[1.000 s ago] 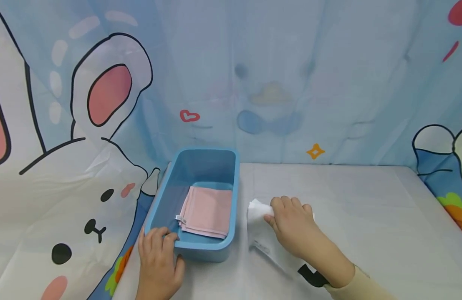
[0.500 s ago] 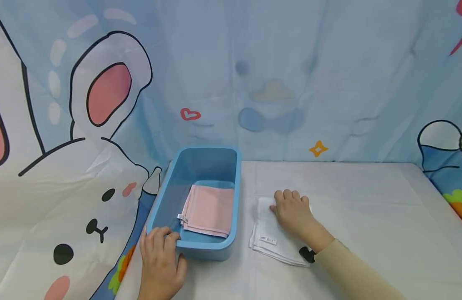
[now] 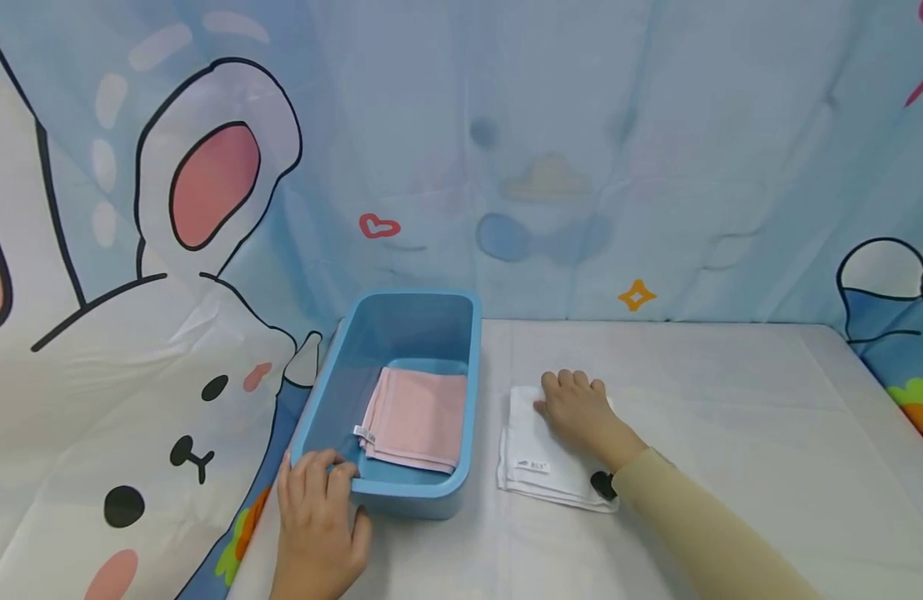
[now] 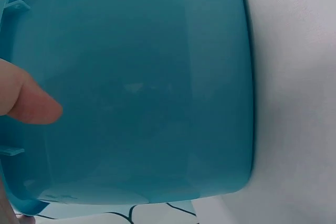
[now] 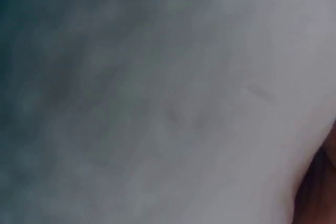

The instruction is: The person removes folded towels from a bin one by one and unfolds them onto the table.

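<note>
My left hand (image 3: 322, 517) holds the near left corner of a light blue plastic bin (image 3: 408, 493), fingers hooked over the rim. In the left wrist view its thumb (image 4: 37, 106) lies against the bin's outer wall. A folded pink towel (image 3: 419, 421) with a small white tag lies inside on the bottom. Right of the bin, my right hand (image 3: 581, 417) grips the far part of a folded white towel (image 3: 532, 446) with curled fingers. The towel lies on the table, its printed label facing up. Blurred white cloth (image 5: 236, 129) fills most of the right wrist view.
A white cloth covers the table (image 3: 731, 417), which reaches out to the right of the towel. Behind it hangs a blue printed curtain (image 3: 551, 100). A large printed rabbit (image 3: 161, 400) covers the sheet at the left, close beside the bin.
The white towel, earlier raised and tilted under my right hand, now lies flat. My right hand has moved slightly away from me with it. The left hand stays on the bin.
</note>
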Demonstrator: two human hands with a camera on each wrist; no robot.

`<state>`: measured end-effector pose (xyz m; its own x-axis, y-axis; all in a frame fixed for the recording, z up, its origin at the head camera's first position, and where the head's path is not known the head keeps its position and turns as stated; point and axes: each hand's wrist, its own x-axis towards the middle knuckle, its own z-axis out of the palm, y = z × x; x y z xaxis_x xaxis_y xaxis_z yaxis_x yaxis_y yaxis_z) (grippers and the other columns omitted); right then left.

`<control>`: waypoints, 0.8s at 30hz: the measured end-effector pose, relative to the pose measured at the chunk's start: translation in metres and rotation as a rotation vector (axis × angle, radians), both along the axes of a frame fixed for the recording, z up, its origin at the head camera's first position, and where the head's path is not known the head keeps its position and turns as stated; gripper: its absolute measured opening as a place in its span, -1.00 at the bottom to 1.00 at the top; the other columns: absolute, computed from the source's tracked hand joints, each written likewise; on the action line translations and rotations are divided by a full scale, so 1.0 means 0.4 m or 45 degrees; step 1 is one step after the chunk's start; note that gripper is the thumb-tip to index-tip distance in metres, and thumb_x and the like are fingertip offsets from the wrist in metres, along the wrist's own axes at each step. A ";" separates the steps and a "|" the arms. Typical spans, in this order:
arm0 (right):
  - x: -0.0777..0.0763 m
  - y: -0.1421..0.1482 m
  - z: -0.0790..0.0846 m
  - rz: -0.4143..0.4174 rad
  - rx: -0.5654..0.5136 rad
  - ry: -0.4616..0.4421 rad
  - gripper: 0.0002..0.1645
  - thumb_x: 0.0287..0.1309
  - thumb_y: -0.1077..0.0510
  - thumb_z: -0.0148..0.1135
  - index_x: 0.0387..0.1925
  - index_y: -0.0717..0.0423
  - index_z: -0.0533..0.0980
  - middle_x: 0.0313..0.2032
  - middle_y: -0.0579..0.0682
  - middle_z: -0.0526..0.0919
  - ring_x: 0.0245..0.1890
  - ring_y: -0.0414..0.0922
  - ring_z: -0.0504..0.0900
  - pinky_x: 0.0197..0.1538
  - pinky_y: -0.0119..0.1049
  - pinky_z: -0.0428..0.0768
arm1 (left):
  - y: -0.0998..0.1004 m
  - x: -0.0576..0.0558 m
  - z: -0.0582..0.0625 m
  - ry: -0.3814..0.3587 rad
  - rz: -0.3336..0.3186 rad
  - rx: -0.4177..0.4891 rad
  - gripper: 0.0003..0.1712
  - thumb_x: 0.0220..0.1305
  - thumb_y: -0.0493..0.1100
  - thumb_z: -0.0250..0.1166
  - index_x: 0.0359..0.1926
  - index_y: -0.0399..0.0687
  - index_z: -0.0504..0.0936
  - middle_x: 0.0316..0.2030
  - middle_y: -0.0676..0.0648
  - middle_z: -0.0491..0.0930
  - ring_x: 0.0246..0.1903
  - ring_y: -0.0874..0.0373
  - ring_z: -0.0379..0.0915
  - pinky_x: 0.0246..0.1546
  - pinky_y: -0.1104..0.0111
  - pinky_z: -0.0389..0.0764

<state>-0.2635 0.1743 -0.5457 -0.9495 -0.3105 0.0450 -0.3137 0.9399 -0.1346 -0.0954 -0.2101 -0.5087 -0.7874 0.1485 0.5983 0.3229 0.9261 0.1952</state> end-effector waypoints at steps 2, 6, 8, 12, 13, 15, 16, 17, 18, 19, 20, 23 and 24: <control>-0.009 0.001 -0.003 -0.004 0.011 -0.028 -0.62 0.60 -0.11 0.15 -0.11 0.11 0.32 -0.31 0.03 0.35 -0.27 0.05 0.29 -0.20 -0.06 0.20 | 0.001 0.003 0.005 -0.021 0.011 -0.007 -0.54 -0.09 -0.26 0.36 -0.05 -0.14 0.61 0.09 -0.27 0.54 0.21 -0.25 0.34 0.43 -0.46 0.10; -0.021 0.003 -0.005 -0.022 0.013 -0.110 -0.61 0.62 -0.13 0.12 -0.10 0.10 0.32 -0.28 0.05 0.36 -0.24 0.06 0.29 -0.17 -0.03 0.21 | 0.005 0.011 0.019 -0.074 0.024 -0.013 -0.50 -0.09 -0.24 0.43 -0.01 -0.14 0.64 0.14 -0.26 0.54 0.26 -0.24 0.32 0.44 -0.49 0.10; -0.026 0.004 -0.005 -0.037 0.017 -0.158 -0.61 0.62 -0.14 0.10 -0.08 0.11 0.32 -0.27 0.05 0.37 -0.22 0.07 0.30 -0.15 -0.02 0.22 | 0.009 0.014 0.028 -0.094 0.019 -0.007 -0.48 -0.09 -0.23 0.45 0.01 -0.11 0.66 0.15 -0.24 0.55 0.28 -0.24 0.32 0.45 -0.52 0.07; -0.032 0.007 -0.002 -0.069 0.038 -0.237 -0.59 0.64 -0.15 0.07 -0.03 0.13 0.33 -0.24 0.08 0.39 -0.18 0.09 0.31 -0.11 0.02 0.26 | 0.023 0.018 0.042 -0.117 -0.018 0.007 -0.45 -0.06 -0.24 0.46 0.07 -0.08 0.67 0.20 -0.22 0.57 0.35 -0.24 0.32 0.46 -0.61 -0.08; -0.033 0.007 -0.001 -0.075 0.044 -0.251 -0.59 0.64 -0.15 0.06 -0.01 0.14 0.34 -0.23 0.08 0.40 -0.16 0.09 0.32 -0.10 0.03 0.27 | 0.028 0.018 0.044 -0.118 -0.026 0.010 -0.44 -0.05 -0.24 0.45 0.09 -0.08 0.68 0.20 -0.22 0.57 0.36 -0.25 0.32 0.46 -0.63 -0.14; -0.033 0.007 0.001 -0.081 0.049 -0.265 -0.57 0.65 -0.16 0.05 0.01 0.15 0.34 -0.21 0.09 0.41 -0.14 0.10 0.32 -0.07 0.06 0.29 | 0.038 0.019 0.048 -0.113 -0.037 0.011 -0.41 -0.04 -0.24 0.44 0.13 -0.09 0.67 0.22 -0.22 0.57 0.39 -0.27 0.32 0.46 -0.64 -0.23; -0.033 0.007 0.003 -0.084 0.051 -0.268 -0.57 0.65 -0.16 0.05 0.02 0.15 0.34 -0.20 0.10 0.41 -0.13 0.11 0.32 -0.07 0.06 0.30 | 0.042 0.020 0.049 -0.108 -0.040 0.013 -0.40 -0.04 -0.25 0.44 0.14 -0.10 0.67 0.23 -0.22 0.57 0.40 -0.28 0.32 0.46 -0.64 -0.27; -0.033 0.006 0.004 -0.085 0.053 -0.269 -0.56 0.65 -0.16 0.05 0.02 0.15 0.34 -0.20 0.10 0.40 -0.13 0.11 0.32 -0.06 0.07 0.30 | 0.047 0.020 0.050 -0.102 -0.039 0.012 -0.38 -0.04 -0.24 0.44 0.16 -0.11 0.67 0.24 -0.23 0.57 0.41 -0.29 0.32 0.46 -0.64 -0.30; -0.032 0.006 0.006 -0.083 0.059 -0.265 -0.56 0.65 -0.17 0.05 0.02 0.15 0.34 -0.20 0.10 0.39 -0.13 0.11 0.32 -0.06 0.07 0.30 | 0.051 0.021 0.051 -0.096 -0.039 0.012 -0.37 -0.04 -0.24 0.44 0.17 -0.11 0.67 0.24 -0.23 0.57 0.41 -0.29 0.32 0.46 -0.64 -0.32; -0.031 0.005 0.007 -0.083 0.062 -0.259 -0.56 0.65 -0.17 0.05 0.01 0.15 0.33 -0.21 0.10 0.39 -0.13 0.11 0.31 -0.07 0.06 0.29 | 0.055 0.022 0.053 -0.093 -0.040 0.013 -0.36 -0.04 -0.24 0.44 0.18 -0.10 0.67 0.25 -0.23 0.57 0.42 -0.30 0.32 0.45 -0.64 -0.34; -0.031 0.005 0.009 -0.082 0.065 -0.252 -0.55 0.64 -0.18 0.05 -0.01 0.15 0.33 -0.21 0.10 0.38 -0.14 0.11 0.31 -0.07 0.06 0.29 | 0.059 0.023 0.054 -0.091 -0.043 0.013 -0.35 -0.04 -0.24 0.44 0.19 -0.10 0.67 0.25 -0.23 0.57 0.43 -0.29 0.31 0.45 -0.64 -0.34; -0.031 0.005 0.015 -0.083 0.080 -0.226 -0.53 0.63 -0.20 0.06 0.01 0.16 0.34 -0.21 0.10 0.37 -0.13 0.10 0.30 -0.08 0.05 0.28 | 0.072 0.026 0.059 -0.096 -0.059 0.021 -0.34 -0.02 -0.24 0.46 0.21 -0.08 0.66 0.27 -0.22 0.57 0.44 -0.27 0.30 0.42 -0.68 -0.31; -0.031 0.006 0.018 -0.082 0.086 -0.219 -0.51 0.62 -0.21 0.07 0.03 0.16 0.35 -0.20 0.10 0.38 -0.13 0.11 0.30 -0.08 0.05 0.28 | 0.077 0.027 0.061 -0.098 -0.066 0.023 -0.34 -0.02 -0.24 0.46 0.22 -0.07 0.66 0.28 -0.21 0.56 0.45 -0.26 0.29 0.40 -0.69 -0.29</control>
<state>-0.2761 0.1766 -0.5384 -0.9593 -0.2460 -0.1386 -0.2307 0.9659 -0.1173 -0.0847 -0.1792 -0.4844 -0.8226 0.1799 0.5395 0.3537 0.9047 0.2376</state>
